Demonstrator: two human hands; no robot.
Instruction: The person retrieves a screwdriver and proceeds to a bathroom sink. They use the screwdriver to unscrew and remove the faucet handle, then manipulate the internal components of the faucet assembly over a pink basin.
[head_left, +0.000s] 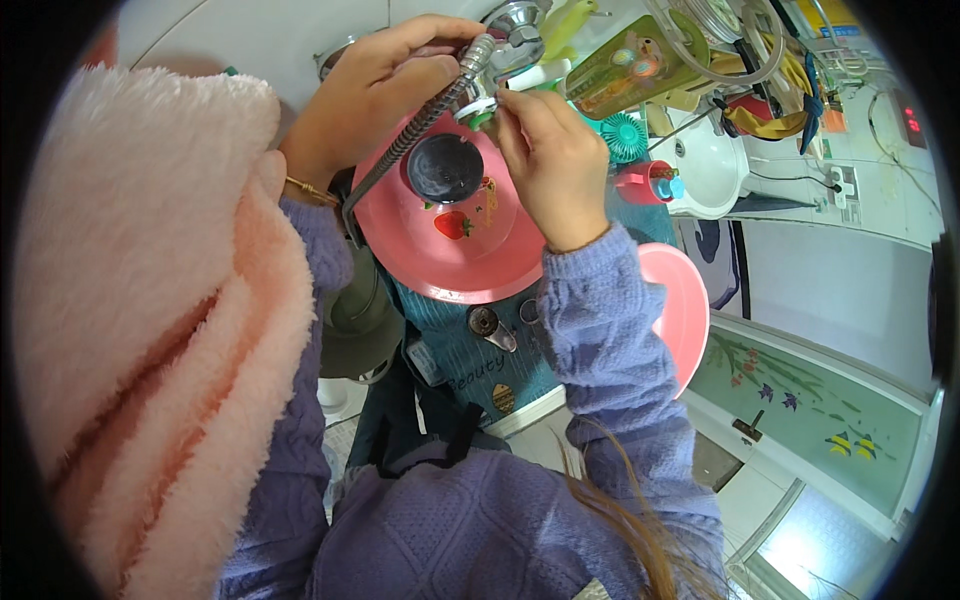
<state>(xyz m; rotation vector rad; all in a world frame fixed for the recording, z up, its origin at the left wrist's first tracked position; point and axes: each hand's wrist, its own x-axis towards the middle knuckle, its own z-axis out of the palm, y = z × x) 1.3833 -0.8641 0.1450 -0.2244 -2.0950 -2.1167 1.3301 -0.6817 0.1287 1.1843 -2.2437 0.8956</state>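
Observation:
My left hand [375, 95] is closed around a chrome fitting at the upper end of a flexible metal hose [415, 128]. Its fingertips are partly hidden behind the hose. My right hand [560, 165] pinches at a small white and green piece [478, 112] on the underside of the fitting; exactly what that piece is I cannot make out. Right above, a chrome tap body [516, 30] sits against the white wall. Below both hands stands a pink basin [420, 262] with a strawberry print and a dark round dish [445, 168] in it.
A second pink basin [690, 310] is partly behind my right sleeve. Small metal parts [485, 322] lie on the teal mat [540, 370]. To the right are a green fan brush [623, 137], a pink cup [640, 183] and a white washbasin [715, 165]. A fluffy pink towel [150, 250] hangs at left.

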